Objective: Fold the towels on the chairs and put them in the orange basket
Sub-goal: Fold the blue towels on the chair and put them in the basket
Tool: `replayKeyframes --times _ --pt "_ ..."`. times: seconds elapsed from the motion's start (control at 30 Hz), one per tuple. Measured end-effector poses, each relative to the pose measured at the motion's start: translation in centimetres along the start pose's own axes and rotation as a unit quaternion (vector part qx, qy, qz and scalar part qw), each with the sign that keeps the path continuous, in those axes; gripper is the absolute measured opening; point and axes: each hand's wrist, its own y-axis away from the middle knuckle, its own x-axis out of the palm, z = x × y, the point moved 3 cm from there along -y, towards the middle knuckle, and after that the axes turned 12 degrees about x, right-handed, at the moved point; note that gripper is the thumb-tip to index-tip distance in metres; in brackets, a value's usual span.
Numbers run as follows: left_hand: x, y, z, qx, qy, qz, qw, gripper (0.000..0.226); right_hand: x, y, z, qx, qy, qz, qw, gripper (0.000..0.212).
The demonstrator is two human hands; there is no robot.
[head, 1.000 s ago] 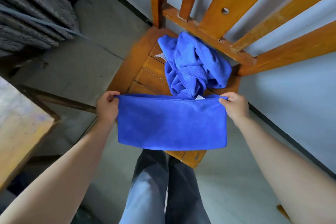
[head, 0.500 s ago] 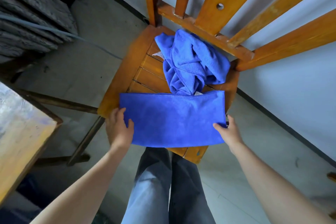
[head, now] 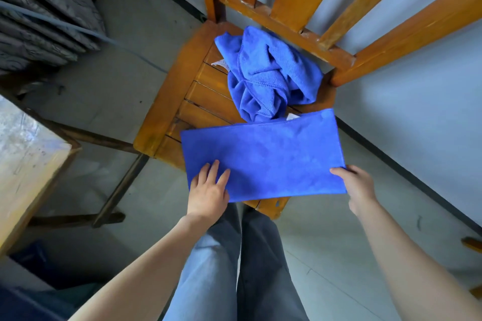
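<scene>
A blue towel folded into a long flat rectangle (head: pixel 263 156) lies on the front of a wooden chair seat (head: pixel 169 101), overhanging its front edge. My left hand (head: pixel 208 190) rests flat on the towel's near left corner, fingers straight. My right hand (head: pixel 357 185) pinches the towel's near right corner, thumb on top and fingers under it. Behind the folded towel a second blue towel (head: pixel 268 73) lies crumpled at the back of the seat. No orange basket is in view.
The chair's slatted back (head: pixel 300 15) rises against a pale wall. A worn wooden table (head: pixel 23 159) stands at the left, with grey patterned cloth (head: pixel 39 23) at the far left. My legs in jeans stand in front of the chair on the concrete floor.
The towel went from hanging by its top corners to lying flat on the seat. Both hands moved to its near edge; my left hand now lies flat on it.
</scene>
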Motion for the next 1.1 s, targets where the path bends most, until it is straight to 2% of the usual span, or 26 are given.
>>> replayKeyframes --times 0.1,0.2,0.27,0.33,0.43,0.5,0.57,0.63,0.7,0.87,0.97,1.03,1.07,1.1 --pt "0.0 -0.3 -1.4 0.035 0.039 0.022 0.998 0.054 -2.1 1.0 0.5 -0.038 0.047 -0.032 0.998 0.029" --pt "-0.1 -0.6 -1.7 0.021 0.103 0.016 0.994 0.052 -1.9 3.4 1.9 -0.110 0.116 -0.011 0.987 0.016" --pt "-0.3 -0.7 -1.2 -0.011 0.187 -0.024 0.982 0.050 -0.5 5.9 2.7 -0.157 0.151 0.011 0.976 0.013" --pt "-0.5 -0.7 0.1 -0.046 0.279 -0.083 0.956 0.047 1.9 8.7 3.2 -0.209 0.168 0.050 0.962 0.020" --pt "-1.0 -0.7 2.0 -0.102 0.375 -0.141 0.910 0.044 6.3 12.8 2.8 -0.281 0.193 0.113 0.933 0.034" --pt "-1.2 -0.8 3.0 -0.146 0.464 -0.157 0.859 0.040 9.5 14.4 1.7 -0.301 0.228 0.145 0.915 0.033" --pt "-1.5 -0.9 3.5 -0.179 0.566 -0.170 0.786 0.035 12.2 14.8 0.4 -0.297 0.265 0.167 0.902 0.022" --pt "-1.7 -1.1 4.0 -0.207 0.637 -0.179 0.720 0.031 14.4 14.2 -0.9 -0.269 0.277 0.184 0.904 0.019" --pt "-1.7 -1.1 4.3 -0.229 0.664 -0.173 0.690 0.033 15.6 13.6 -1.8 -0.245 0.285 0.188 0.907 0.017" --pt "-1.8 -1.2 4.6 -0.253 0.655 -0.149 0.697 0.041 17.1 13.1 -2.8 -0.224 0.309 0.223 0.897 0.011" --pt "-1.9 -1.4 4.5 -0.261 0.638 -0.174 0.704 0.037 17.0 12.4 -3.4 -0.205 0.315 0.230 0.898 0.016" --pt "-1.9 -1.3 4.4 -0.247 0.599 -0.193 0.737 0.045 16.0 11.7 -3.6 -0.256 0.359 0.179 0.880 0.023" --pt "-1.6 -1.3 4.5 -0.231 0.553 -0.197 0.775 0.051 15.2 11.4 -3.4 -0.321 0.395 0.126 0.852 0.022" --pt "-1.4 -1.2 4.5 -0.211 0.476 -0.189 0.833 0.055 14.6 11.0 -3.2 -0.393 0.431 0.063 0.810 0.020"
